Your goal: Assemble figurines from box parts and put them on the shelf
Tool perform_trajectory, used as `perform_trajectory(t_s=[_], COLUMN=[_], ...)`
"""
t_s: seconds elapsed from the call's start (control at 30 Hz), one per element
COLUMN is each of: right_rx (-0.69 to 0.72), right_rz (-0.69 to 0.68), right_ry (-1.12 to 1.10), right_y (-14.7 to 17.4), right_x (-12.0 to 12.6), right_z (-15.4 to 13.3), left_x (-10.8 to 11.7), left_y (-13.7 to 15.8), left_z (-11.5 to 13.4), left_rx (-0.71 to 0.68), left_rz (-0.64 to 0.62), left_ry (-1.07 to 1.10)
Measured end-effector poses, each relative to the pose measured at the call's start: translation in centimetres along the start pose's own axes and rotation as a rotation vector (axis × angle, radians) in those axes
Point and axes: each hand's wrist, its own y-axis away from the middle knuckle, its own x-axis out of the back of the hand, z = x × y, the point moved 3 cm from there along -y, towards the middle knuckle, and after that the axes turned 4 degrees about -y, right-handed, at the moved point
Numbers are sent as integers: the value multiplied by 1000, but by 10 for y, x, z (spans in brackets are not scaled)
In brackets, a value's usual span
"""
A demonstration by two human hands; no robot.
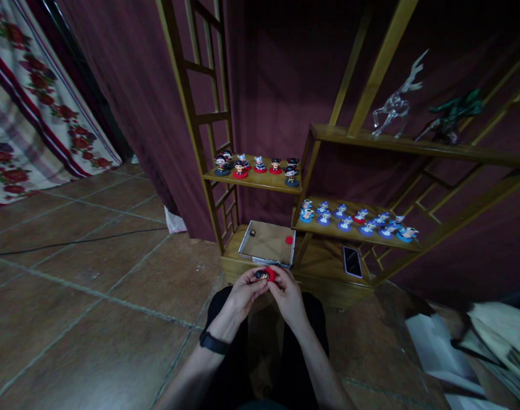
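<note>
Between both hands, in front of the low shelf, is a small dark-haired figurine (261,275) lying on its side. A round red base (270,274) is at its right end; I cannot tell whether the two are joined. My left hand (246,289) pinches the figurine. The fingers of my right hand (287,290) are closed on the red base. Just beyond the hands stands a shallow cardboard box (268,242). Inside it a small dark-topped piece (252,233) lies at the left and another red base (289,240) at the right.
Several figurines on round bases (260,164) stand on the upper left shelf. Several blue and purple figurines (344,223) fill the right shelf, with a phone (353,262) below. Higher up are a clear deer statuette (394,105) and a green statuette (452,114). A cable (76,242) crosses the floor.
</note>
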Motion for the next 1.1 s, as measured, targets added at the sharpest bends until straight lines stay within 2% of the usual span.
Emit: perform_trajectory(t_s=[0.33, 0.63, 1.1], right_rx=[31, 45, -52], right_rz=[49, 92, 150], right_ry=[77, 95, 46], right_y=[2, 3, -1], right_x=[1, 2, 7], right_z=[-12, -16, 7], left_x=[-4, -15, -20], left_y=[1, 6, 4], left_z=[0, 10, 10], left_rx=[-77, -261, -245], left_rz=[17, 63, 91], left_ry=[-33, -185, -368])
